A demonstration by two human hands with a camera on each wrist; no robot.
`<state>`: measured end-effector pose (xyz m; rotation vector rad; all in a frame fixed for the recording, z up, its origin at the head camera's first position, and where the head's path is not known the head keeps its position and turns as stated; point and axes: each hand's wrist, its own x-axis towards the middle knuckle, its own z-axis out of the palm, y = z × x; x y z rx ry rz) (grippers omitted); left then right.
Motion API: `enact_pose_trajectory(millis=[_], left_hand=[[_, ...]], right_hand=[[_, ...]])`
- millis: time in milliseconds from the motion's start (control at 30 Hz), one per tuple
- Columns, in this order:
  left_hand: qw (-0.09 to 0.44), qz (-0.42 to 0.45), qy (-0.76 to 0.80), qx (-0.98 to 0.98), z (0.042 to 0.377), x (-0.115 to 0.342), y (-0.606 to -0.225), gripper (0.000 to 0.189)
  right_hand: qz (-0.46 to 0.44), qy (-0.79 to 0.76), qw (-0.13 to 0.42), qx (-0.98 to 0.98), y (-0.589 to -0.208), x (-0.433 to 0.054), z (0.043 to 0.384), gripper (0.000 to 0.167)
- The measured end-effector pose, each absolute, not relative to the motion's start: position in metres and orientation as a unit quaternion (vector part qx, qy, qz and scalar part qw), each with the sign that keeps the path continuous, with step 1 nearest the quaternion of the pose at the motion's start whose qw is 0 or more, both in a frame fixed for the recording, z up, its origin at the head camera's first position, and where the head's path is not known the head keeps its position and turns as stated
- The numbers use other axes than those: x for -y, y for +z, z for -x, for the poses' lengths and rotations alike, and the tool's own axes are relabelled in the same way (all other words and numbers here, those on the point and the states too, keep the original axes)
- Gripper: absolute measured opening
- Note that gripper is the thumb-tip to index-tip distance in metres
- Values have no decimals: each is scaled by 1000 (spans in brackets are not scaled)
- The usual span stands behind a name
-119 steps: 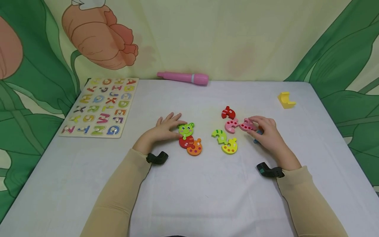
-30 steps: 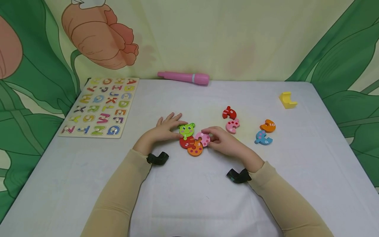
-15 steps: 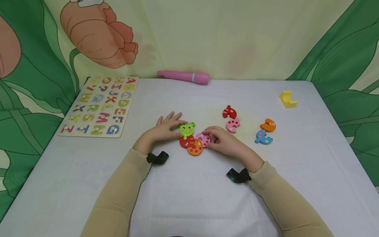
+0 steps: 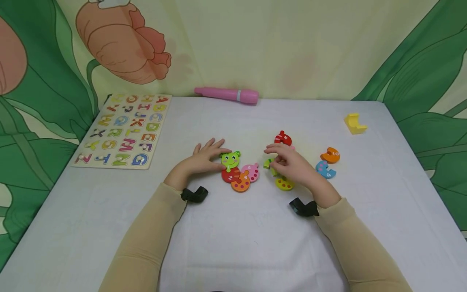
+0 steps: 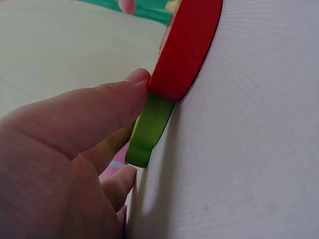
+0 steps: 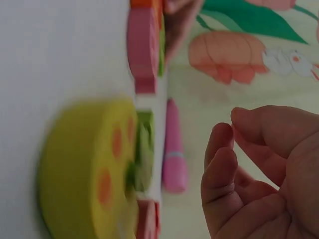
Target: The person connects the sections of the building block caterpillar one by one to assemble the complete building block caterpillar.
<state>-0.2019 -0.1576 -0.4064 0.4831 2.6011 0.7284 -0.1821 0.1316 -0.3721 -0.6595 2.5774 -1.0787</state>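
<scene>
A person's left hand [image 4: 198,162] is resting on a table [image 4: 233,251], its fingers spreading apart as thumb and forefinger are touching the edge of a smiling green caterpillar head [image 4: 230,160]. Curving from that head, the red 2 piece [image 4: 228,176], orange 3 piece [image 4: 240,183] and pink 4 piece [image 4: 251,172] are lying joined. The right hand [image 4: 293,164] is hovering above a striped green piece [image 4: 268,163], its loosely bent fingers holding nothing and leaving a slight gap at the thumb. A spotted yellow piece [image 4: 284,184] is lying just beside the green one, while the red 8 piece [image 4: 282,137] is showing beyond the hand. Farther right, the blue 9 piece [image 4: 324,169] and orange 10 piece [image 4: 330,155] are sitting close together. An alphabet board [image 4: 120,140] is lying at far left.
</scene>
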Motion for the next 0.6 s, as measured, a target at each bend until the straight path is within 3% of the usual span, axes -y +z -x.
enact_pose_trajectory(millis=[300, 600], left_hand=[[197, -177, 258, -929, 202, 154, -405, 57], [200, -169, 253, -931, 202, 156, -405, 57]], right_hand=[[162, -358, 122, -911, -362, -170, 186, 39], [206, -355, 154, -899, -383, -162, 188, 41]])
